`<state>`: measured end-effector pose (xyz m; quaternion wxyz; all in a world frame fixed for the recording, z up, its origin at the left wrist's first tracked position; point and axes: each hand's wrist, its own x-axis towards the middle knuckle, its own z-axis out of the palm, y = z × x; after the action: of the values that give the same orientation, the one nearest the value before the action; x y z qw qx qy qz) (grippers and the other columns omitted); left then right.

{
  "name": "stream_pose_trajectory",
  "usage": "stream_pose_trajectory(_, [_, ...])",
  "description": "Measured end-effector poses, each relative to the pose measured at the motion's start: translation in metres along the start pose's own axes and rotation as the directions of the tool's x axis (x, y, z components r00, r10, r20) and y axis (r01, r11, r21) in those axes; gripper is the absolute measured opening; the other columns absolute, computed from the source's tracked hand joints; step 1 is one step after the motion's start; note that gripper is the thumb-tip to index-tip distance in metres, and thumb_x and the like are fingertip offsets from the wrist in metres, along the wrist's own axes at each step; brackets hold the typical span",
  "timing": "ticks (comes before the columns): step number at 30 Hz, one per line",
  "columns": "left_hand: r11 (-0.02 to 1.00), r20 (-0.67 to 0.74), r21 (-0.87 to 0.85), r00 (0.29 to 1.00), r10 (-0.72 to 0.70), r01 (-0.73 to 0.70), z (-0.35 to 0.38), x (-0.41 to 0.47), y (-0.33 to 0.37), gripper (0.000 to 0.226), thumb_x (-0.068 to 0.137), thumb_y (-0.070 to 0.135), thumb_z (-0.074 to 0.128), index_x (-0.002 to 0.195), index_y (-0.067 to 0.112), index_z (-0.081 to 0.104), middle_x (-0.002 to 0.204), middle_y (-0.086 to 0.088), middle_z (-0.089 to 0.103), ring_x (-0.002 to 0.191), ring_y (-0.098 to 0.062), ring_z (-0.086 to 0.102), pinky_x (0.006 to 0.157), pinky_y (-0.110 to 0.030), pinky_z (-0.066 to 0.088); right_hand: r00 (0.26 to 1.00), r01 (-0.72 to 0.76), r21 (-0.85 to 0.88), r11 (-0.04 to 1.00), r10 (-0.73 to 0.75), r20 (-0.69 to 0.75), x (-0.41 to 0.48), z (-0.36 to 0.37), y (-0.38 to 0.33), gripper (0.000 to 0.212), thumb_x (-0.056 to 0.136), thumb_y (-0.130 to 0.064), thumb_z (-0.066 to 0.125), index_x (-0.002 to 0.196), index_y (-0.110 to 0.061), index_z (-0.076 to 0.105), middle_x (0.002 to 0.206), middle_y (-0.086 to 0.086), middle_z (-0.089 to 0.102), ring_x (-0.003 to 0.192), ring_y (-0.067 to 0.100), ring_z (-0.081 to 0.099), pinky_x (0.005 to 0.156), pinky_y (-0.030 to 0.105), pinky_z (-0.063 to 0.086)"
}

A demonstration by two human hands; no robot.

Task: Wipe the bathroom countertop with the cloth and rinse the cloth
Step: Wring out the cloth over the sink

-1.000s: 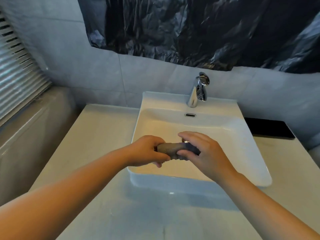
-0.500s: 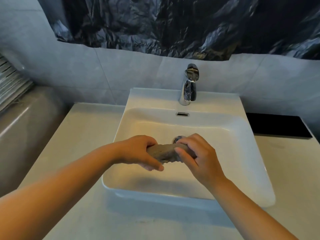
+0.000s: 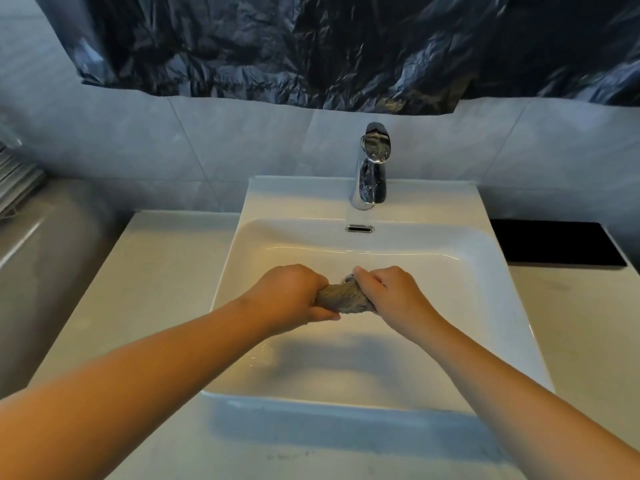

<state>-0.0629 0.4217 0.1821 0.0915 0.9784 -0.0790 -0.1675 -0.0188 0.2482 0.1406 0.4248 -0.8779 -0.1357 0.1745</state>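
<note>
Over the middle of the basin (image 3: 478, 258), the left hand (image 3: 291, 296) and right hand (image 3: 391, 292) were each clenched around one end of the cloth (image 3: 343, 299), which was bunched into a short grey wad between them — held clear of the basin floor, just near of the drain. No water ran from the tap (image 3: 372, 168). Likely risks: wringing this close to the near rim could send drips onto the worktop (image 3: 156, 271), undoing the wipe; with the tap off, the cloth may be only squeezed, not properly rinsed — grit could remain.
</note>
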Motion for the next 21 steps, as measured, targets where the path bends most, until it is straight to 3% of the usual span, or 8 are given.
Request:
stream_pose_trajectory(3, [0.977, -0.028, 0.181, 0.993, 0.116, -0.109, 0.004, 0.001, -0.003, 0.038, 0.088, 0.057, 0.051, 0.1, 0.023, 0.062, 0.086, 0.001, 0.062, 0.072, -0.015, 0.051, 0.062, -0.028, 0.038, 0.886, -0.422, 0.181, 0.888, 0.362, 0.29, -0.002, -0.004, -0.012, 0.03, 0.09, -0.028, 0.042, 0.066, -0.011, 0.049, 0.045, 0.003, 0.039, 0.036, 0.012, 0.027, 0.041, 0.019, 0.02])
stream_pose_trajectory(5, [0.962, -0.047, 0.223, 0.984, 0.173, -0.159, 0.007, 0.0, -0.004, 0.04, 0.089, 0.058, 0.047, 0.101, 0.022, 0.061, 0.089, 0.001, 0.062, 0.072, -0.015, 0.05, 0.063, -0.027, 0.039, 0.774, -0.564, 0.17, 0.808, 0.446, 0.45, -0.004, -0.009, -0.012, 0.026, 0.091, -0.027, 0.039, 0.069, -0.014, 0.047, 0.044, -0.001, 0.035, 0.038, 0.01, 0.022, 0.04, 0.016, 0.014])
stream_pose_trajectory(7, [0.964, -0.064, 0.206, 0.981, 0.183, -0.166, 0.012, -0.001, -0.002, 0.04, 0.088, 0.058, 0.047, 0.101, 0.023, 0.061, 0.088, 0.002, 0.061, 0.071, -0.014, 0.049, 0.062, -0.026, 0.037, 0.73, -0.608, 0.168, 0.776, 0.463, 0.502, -0.004, -0.012, -0.012, 0.027, 0.092, -0.029, 0.039, 0.073, -0.014, 0.051, 0.045, -0.001, 0.035, 0.041, 0.009, 0.022, 0.04, 0.017, 0.013])
stream_pose_trajectory(11, [0.99, -0.105, -0.105, 0.991, 0.086, -0.097, 0.011, -0.007, -0.004, 0.033, 0.079, 0.056, 0.063, 0.086, 0.025, 0.055, 0.079, 0.006, 0.055, 0.071, -0.012, 0.05, 0.058, -0.026, 0.037, 0.89, -0.417, 0.22, 0.882, 0.348, 0.294, -0.011, -0.011, -0.015, 0.031, 0.09, -0.035, 0.048, 0.071, -0.013, 0.058, 0.05, 0.005, 0.046, 0.039, 0.013, 0.033, 0.039, 0.017, 0.02])
stream_pose_trajectory(14, [0.92, -0.07, -0.388, 0.997, 0.039, -0.063, 0.004, -0.013, -0.007, 0.029, 0.075, 0.047, 0.073, 0.091, 0.026, 0.058, 0.078, 0.007, 0.061, 0.069, -0.01, 0.057, 0.06, -0.024, 0.048, 0.983, -0.175, 0.172, 0.969, 0.164, 0.079, -0.024, -0.011, -0.014, 0.035, 0.094, -0.043, 0.047, 0.076, -0.017, 0.062, 0.06, 0.001, 0.057, 0.037, 0.003, 0.042, 0.037, 0.016, 0.029])
stream_pose_trajectory(16, [0.814, 0.056, -0.58, 0.998, 0.014, 0.021, 0.003, -0.017, -0.005, 0.026, 0.078, 0.04, 0.073, 0.095, 0.023, 0.064, 0.074, 0.002, 0.066, 0.062, -0.01, 0.063, 0.062, -0.025, 0.055, 0.996, -0.068, 0.277, 0.958, 0.081, -0.035, -0.036, -0.01, -0.01, 0.025, 0.094, -0.046, 0.048, 0.102, -0.025, 0.059, 0.081, -0.002, 0.063, 0.045, 0.0, 0.054, 0.041, 0.015, 0.039])
stream_pose_trajectory(18, [0.658, 0.19, -0.74, 0.982, 0.004, 0.141, 0.0, -0.021, -0.005, 0.028, 0.08, 0.035, 0.072, 0.098, 0.015, 0.066, 0.073, -0.006, 0.066, 0.062, -0.015, 0.065, 0.063, -0.026, 0.057, 0.989, 0.047, 0.357, 0.933, 0.007, -0.15, -0.049, -0.008, -0.001, 0.034, 0.091, -0.05, 0.048, 0.12, -0.033, 0.049, 0.106, -0.004, 0.063, 0.066, 0.007, 0.066, 0.048, 0.019, 0.049])
stream_pose_trajectory(21, [0.46, 0.332, -0.845, 0.942, 0.053, 0.273, -0.004, -0.028, -0.007, 0.036, 0.081, 0.034, 0.071, 0.105, 0.008, 0.064, 0.073, -0.008, 0.06, 0.064, -0.016, 0.06, 0.063, -0.025, 0.054, 0.915, 0.285, 0.136, 0.949, -0.227, -0.333, -0.068, -0.001, 0.016, 0.043, 0.091, -0.057, 0.039, 0.131, -0.04, 0.041, 0.129, -0.023, 0.05, 0.105, 0.001, 0.058, 0.065, 0.014, 0.052])
